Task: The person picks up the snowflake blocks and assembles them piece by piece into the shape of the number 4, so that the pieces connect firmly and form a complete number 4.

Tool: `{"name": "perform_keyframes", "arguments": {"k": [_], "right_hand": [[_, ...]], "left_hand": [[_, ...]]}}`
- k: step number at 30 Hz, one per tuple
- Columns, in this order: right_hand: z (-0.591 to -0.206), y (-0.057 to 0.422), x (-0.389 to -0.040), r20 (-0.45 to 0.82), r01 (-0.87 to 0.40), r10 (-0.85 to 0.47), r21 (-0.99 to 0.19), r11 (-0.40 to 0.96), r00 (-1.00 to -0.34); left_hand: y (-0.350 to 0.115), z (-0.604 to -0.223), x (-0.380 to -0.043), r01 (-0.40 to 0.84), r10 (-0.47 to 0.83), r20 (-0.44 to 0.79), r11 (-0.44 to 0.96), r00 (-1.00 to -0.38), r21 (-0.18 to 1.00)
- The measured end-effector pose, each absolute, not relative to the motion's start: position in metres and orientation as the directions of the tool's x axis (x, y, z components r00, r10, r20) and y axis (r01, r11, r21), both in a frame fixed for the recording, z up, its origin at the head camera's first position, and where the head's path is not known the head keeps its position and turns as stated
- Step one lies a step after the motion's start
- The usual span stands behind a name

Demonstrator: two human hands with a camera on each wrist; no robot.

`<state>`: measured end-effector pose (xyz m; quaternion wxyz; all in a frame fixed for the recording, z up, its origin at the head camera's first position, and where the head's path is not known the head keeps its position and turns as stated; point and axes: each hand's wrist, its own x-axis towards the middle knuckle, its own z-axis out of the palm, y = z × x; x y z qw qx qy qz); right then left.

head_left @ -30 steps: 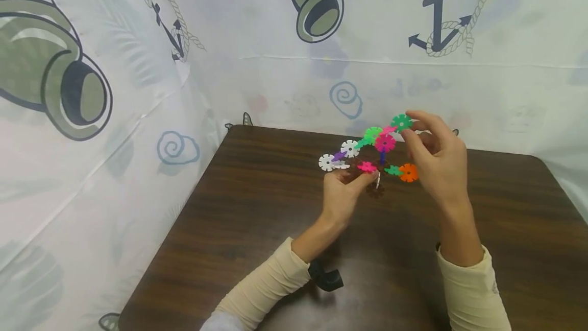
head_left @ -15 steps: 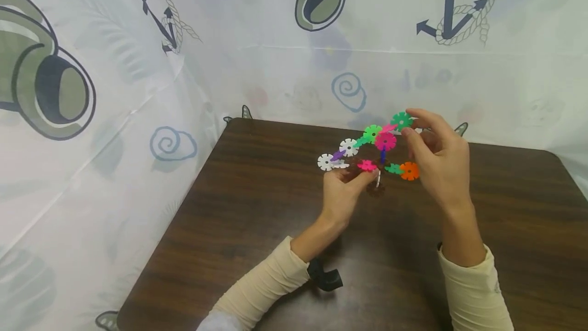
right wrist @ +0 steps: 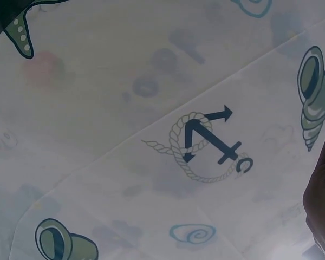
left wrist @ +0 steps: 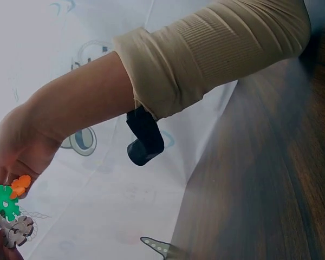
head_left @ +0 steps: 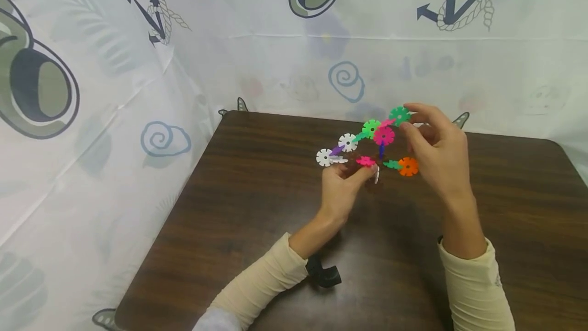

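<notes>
My left hand (head_left: 339, 193) grips the lower part of a structure of linked plastic snowflake discs, near a flat pink disc (head_left: 366, 161). Thumb and forefinger of my right hand (head_left: 441, 155) pinch a green disc (head_left: 398, 116) at its upper right end. That green disc meets a pink piece above an upright pink disc (head_left: 384, 136). White discs (head_left: 324, 157) and purple links form the left side, and an orange disc (head_left: 408, 166) sticks out to the right. In the left wrist view, green (left wrist: 5, 202) and orange discs show beside a hand. My fingers hide part of the structure.
The brown wood-grain table (head_left: 257, 208) lies under both hands, which hold the structure above its far half. A black curved strap piece (head_left: 325, 275) hangs at my left wrist. Patterned cloth (head_left: 275, 55) with anchors and shells hangs behind and to the left.
The head view has tilted downward, so the backdrop slides up. Both hands keep their holds on the disc structure, which has hardly moved.
</notes>
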<state>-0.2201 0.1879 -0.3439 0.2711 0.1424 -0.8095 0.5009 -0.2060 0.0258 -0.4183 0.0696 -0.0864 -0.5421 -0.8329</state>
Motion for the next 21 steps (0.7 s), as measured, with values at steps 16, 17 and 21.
{"name": "perform_keyframes", "arguments": {"k": [16,17,21], "right_hand": [[-0.353,0.192,-0.234,0.505,-0.415,0.029,-0.739,0.531,-0.863],[-0.353,0.192,-0.234,0.496,-0.405,0.028,-0.739,0.539,-0.868],[-0.357,0.192,-0.234,0.452,-0.358,0.024,-0.737,0.574,-0.892]], "left_hand": [[0.029,-0.427,-0.211,0.157,-0.053,0.148,-0.334,-0.988,0.929],[0.029,-0.428,-0.21,0.151,-0.058,0.139,-0.325,-0.989,0.934],[0.028,-0.433,-0.209,0.121,-0.066,0.105,-0.309,-0.992,0.943]]}}
